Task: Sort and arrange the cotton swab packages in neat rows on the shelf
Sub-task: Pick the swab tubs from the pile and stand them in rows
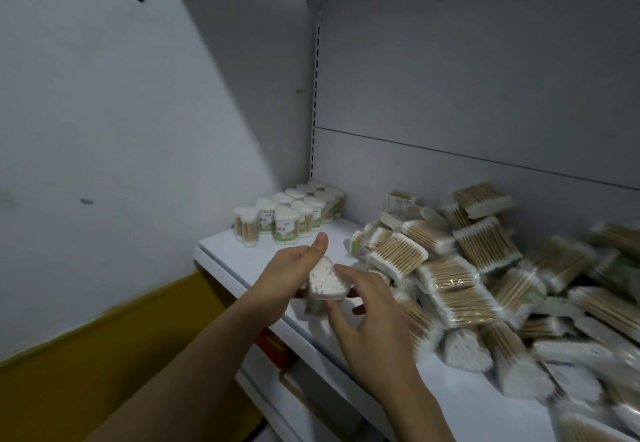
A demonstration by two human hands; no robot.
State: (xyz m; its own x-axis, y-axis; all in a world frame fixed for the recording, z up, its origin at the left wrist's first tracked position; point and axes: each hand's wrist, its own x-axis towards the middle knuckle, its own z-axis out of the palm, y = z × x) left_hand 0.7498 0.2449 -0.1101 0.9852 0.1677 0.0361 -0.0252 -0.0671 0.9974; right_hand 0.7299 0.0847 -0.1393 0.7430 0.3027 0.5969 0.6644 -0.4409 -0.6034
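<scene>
My left hand (292, 273) grips a clear swab container (325, 284) with white cotton tips showing, held above the front edge of the white shelf (263, 261). The thumb of that hand points up beside it. My right hand (372, 317) hovers just right of the container with fingers spread and loosely bent, its fingertips close to or touching it. Several upright swab containers (287, 216) stand in rows at the shelf's back left corner. A big loose heap of flat bagged swab packages (485, 275) covers the right side.
A grey wall (138, 130) closes the left side and a grey back panel (485, 95) stands behind the shelf. A bare strip of shelf lies between the rows and the heap. A lower shelf with a red item (273, 346) shows below the front edge.
</scene>
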